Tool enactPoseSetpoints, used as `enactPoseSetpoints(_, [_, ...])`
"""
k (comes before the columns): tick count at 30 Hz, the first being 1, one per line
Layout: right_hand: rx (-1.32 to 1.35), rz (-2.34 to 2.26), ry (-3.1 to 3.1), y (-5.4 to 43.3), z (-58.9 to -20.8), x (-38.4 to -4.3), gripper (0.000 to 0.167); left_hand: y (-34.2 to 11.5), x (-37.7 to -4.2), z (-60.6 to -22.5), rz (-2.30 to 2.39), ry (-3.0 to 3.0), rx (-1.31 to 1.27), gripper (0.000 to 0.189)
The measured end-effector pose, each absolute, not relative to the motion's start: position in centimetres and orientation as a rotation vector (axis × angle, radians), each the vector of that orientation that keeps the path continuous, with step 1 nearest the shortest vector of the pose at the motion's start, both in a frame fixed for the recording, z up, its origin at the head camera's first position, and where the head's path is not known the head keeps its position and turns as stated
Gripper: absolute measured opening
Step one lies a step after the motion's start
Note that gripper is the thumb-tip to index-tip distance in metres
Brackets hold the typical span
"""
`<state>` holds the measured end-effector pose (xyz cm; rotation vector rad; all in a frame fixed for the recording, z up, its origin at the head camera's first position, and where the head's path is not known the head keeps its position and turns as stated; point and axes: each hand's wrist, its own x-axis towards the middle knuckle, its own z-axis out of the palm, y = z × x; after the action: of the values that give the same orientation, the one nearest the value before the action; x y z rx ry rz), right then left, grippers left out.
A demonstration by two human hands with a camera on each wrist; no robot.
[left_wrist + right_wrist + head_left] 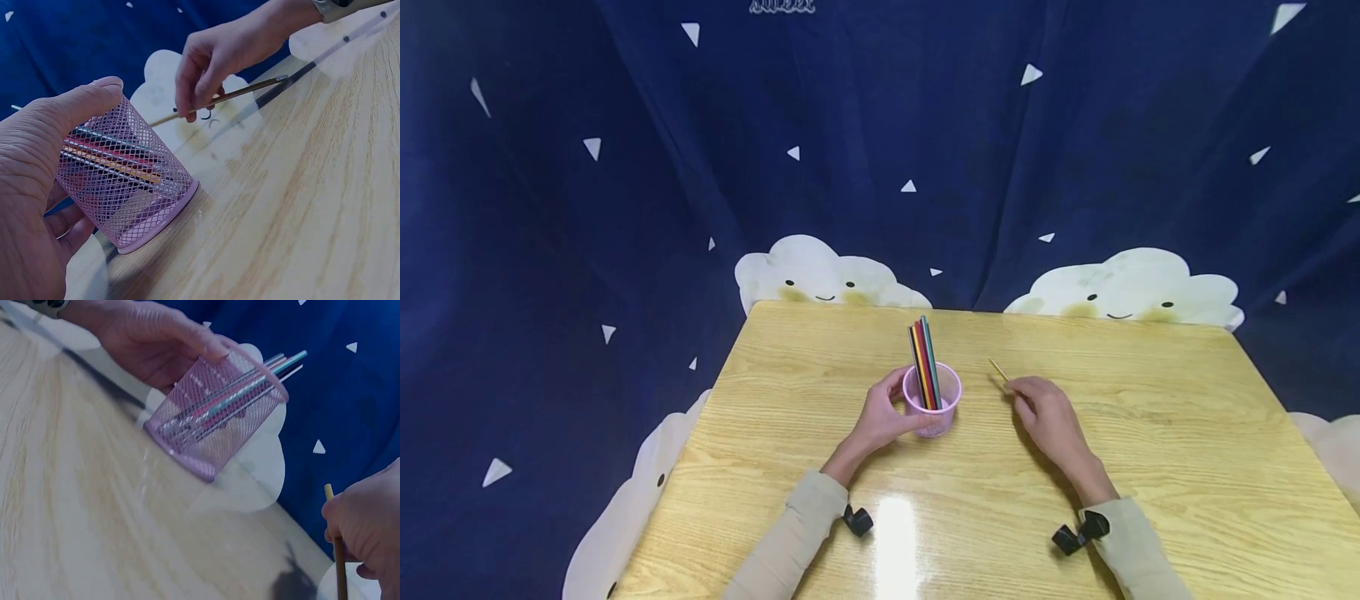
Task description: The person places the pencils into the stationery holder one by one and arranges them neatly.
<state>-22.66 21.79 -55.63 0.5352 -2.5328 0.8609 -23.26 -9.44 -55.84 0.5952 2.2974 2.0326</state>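
Observation:
My left hand [883, 417] grips a pink mesh pen cup [134, 187], thumb on the near side and fingers round the far side. The cup stands upright on the table in the head view. Several coloured pencils [925, 358], among them red, yellow, black and teal ones, lean inside it with their upper ends above the rim. To the cup's right, my right hand [1051, 421] pinches a thin yellow pencil [250, 89] between thumb and fingers. One end of that pencil [328, 490] sticks out past the fingertips, apart from the cup.
Both hands work over a light wood-grain table [1150, 400]. Behind it hangs a dark blue curtain [865, 100] with white triangles and smiling clouds. A small black device [857, 521] sits at the left wrist, another [1078, 533] at the right.

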Motion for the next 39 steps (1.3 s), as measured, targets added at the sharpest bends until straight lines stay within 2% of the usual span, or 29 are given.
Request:
enactPoseSetpoints(24, [0.711, 1.121, -2.112, 18.1, -48.3, -23.4, 0.05, -9.4, -23.3, -55.9, 2.034, 2.312, 0.608, 0.086])
enactPoseSetpoints(35, [0.742, 1.211, -1.869, 14.4, -42.4, -22.9, 0.037, -9.5, -23.2, -55.8, 2.037, 2.309, 0.638, 0.085])
enactPoseSetpoints(39, [0.735, 1.23, -1.831, 13.1, -41.4, -22.7, 0.034, -9.5, -23.3, -55.9, 2.033, 2.306, 0.644, 0.085])
